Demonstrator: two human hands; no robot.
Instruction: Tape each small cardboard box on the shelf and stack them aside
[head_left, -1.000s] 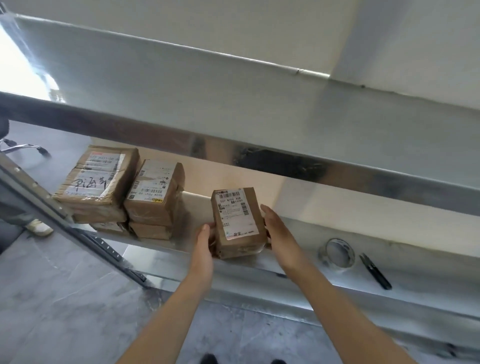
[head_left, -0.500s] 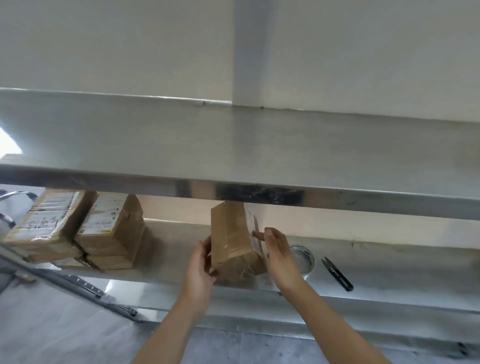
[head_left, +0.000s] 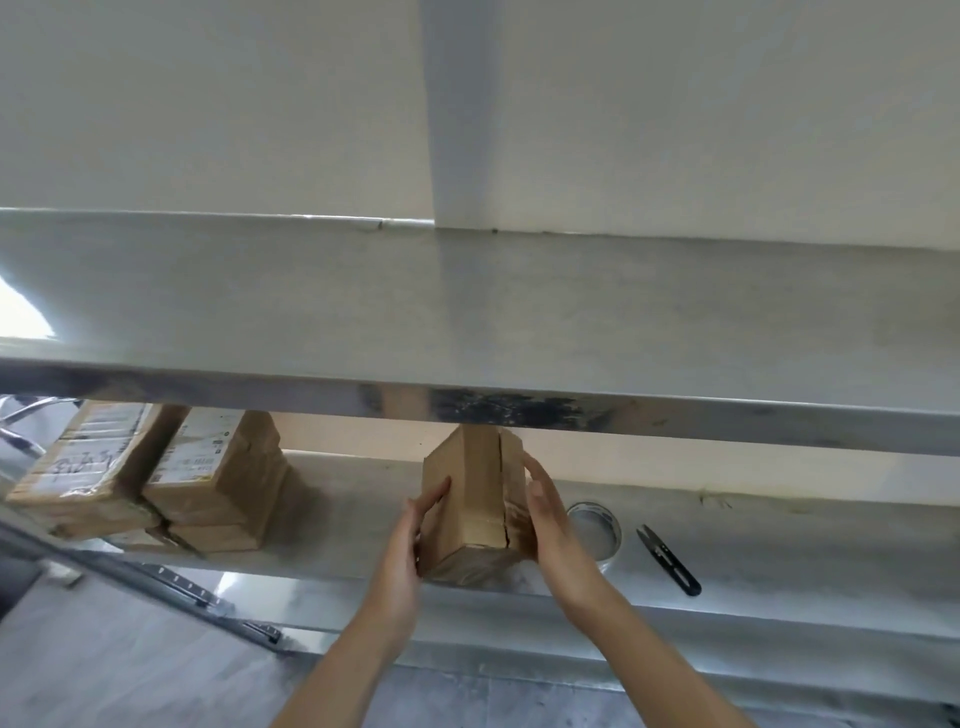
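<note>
A small brown cardboard box (head_left: 470, 499) stands on end on the lower steel shelf (head_left: 779, 540), its flap seam facing me. My left hand (head_left: 410, 540) presses flat against its left side with straight fingers. My right hand (head_left: 545, 512) presses flat against its right side. A stack of labelled cardboard boxes (head_left: 156, 478) sits at the shelf's left end. A roll of clear tape (head_left: 597, 525) lies just right of my right hand, and black snips (head_left: 670, 558) lie beyond it.
The upper steel shelf (head_left: 467, 322) overhangs the box closely, its front edge hiding the box's top. A dark metal rail (head_left: 156, 582) slants down at lower left. Grey tiled floor lies below the shelf.
The box was turned from lying label-up to standing on end with the seam toward me. Both hands moved from its ends to its sides. The view tilted up.
</note>
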